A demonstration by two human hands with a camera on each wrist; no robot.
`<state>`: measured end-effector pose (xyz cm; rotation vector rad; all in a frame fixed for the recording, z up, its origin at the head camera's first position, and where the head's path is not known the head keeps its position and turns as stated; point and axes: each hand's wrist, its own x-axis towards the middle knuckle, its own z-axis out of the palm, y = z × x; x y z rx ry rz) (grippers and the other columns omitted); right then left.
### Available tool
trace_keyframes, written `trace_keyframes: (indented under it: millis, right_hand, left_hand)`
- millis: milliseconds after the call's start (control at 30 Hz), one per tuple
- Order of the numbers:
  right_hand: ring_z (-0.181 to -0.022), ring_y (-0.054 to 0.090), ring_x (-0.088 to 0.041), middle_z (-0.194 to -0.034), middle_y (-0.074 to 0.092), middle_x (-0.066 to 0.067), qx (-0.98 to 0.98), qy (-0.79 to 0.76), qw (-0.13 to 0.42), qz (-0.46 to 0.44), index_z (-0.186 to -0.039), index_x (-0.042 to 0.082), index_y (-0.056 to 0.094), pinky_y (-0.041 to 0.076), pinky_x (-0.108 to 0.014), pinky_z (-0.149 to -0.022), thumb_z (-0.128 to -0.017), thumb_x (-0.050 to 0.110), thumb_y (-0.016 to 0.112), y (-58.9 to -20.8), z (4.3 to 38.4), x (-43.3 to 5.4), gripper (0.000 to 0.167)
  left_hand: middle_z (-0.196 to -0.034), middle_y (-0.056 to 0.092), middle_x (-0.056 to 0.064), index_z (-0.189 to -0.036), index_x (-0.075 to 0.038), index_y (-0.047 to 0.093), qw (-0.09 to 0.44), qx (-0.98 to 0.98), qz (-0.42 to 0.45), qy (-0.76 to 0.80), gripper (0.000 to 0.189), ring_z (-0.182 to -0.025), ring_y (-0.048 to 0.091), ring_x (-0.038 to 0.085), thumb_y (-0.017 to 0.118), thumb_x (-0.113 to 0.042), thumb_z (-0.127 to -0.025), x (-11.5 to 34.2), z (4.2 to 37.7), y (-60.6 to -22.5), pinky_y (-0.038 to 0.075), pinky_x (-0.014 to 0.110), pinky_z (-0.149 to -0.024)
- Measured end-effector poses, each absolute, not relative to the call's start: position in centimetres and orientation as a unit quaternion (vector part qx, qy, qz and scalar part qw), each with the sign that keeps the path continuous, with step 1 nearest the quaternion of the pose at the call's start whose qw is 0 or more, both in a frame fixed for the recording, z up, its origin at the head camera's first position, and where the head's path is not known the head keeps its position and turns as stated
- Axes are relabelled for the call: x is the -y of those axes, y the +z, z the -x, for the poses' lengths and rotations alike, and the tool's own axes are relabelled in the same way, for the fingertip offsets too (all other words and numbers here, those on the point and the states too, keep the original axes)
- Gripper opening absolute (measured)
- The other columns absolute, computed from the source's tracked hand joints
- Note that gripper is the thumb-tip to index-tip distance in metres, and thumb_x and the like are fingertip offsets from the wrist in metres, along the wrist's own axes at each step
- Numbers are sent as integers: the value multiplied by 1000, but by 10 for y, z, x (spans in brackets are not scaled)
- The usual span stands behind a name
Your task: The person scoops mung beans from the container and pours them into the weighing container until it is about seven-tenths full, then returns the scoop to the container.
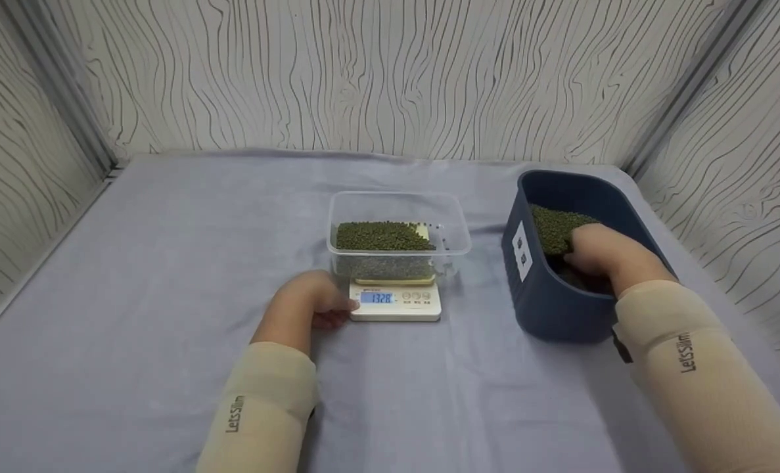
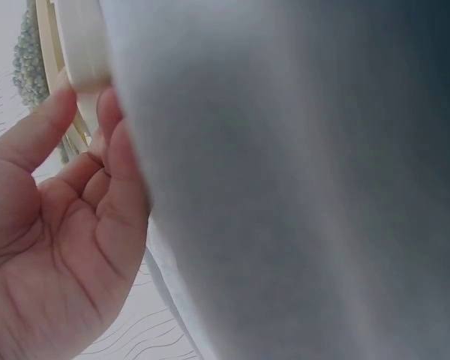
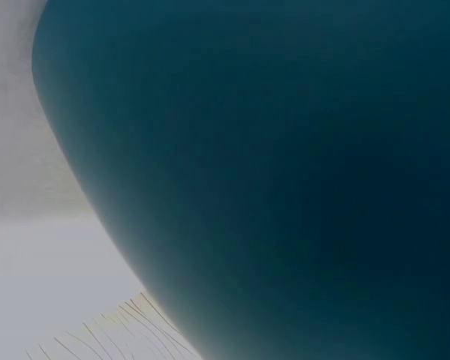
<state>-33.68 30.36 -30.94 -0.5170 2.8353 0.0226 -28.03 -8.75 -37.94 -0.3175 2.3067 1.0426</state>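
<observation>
My left hand is at the left front corner of a white kitchen scale. In the left wrist view, its thumb and curled fingers pinch the scale's edge. A clear plastic container sits on the scale, with green mung beans heaped toward its left side. The lit display shows digits like 1328. My right hand reaches down inside a dark blue bin of mung beans, its fingertips hidden. I cannot tell whether it holds anything. The bin's wall fills most of the right wrist view.
A grey-lavender cloth with wrinkles covers the table. Walls with a wood-grain line pattern enclose the back and both sides. The bin carries a white label on its left face and stands right of the scale.
</observation>
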Motion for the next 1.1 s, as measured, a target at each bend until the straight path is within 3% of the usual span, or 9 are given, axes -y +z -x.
trace_keyframes:
  millis: [167, 367, 733, 1100]
  right_hand:
    - [-76, 58, -35, -76, 59, -17, -977, 1, 111, 179, -78, -3, 56, 45, -51, -72, -87, 7, 51, -311, 338, -304, 15]
    - [-71, 56, -29, -73, 57, -12, -979, -23, 102, 174, -78, -1, 56, 45, -48, -68, -87, 9, 51, -312, 338, -305, 15]
    - [-56, 40, -18, -59, 40, -1, -980, -70, 112, 148, -63, 11, 40, 35, -35, -59, -90, 14, 52, -307, 332, -309, 30]
    - [-60, 51, -20, -65, 52, -6, -983, -118, 88, 107, -73, 5, 47, 41, -37, -61, -90, 18, 52, -301, 322, -314, 22]
  left_hand:
    - [-67, 62, 4, -79, -3, 67, 293, -857, 120, 407, 18, -58, 57, 12, 67, -20, -84, 87, 280, -379, 50, 24, -57]
    - [-66, 61, 4, -78, -4, 65, 290, -855, 122, 413, 17, -57, 57, 12, 67, -20, -83, 87, 280, -379, 50, 24, -58]
    - [-66, 61, 3, -76, -5, 65, 283, -861, 115, 407, 17, -58, 57, 11, 68, -21, -83, 88, 279, -381, 50, 24, -58]
    - [-67, 61, 2, -75, -6, 65, 294, -863, 111, 396, 18, -59, 57, 12, 67, -22, -84, 87, 281, -382, 48, 23, -56]
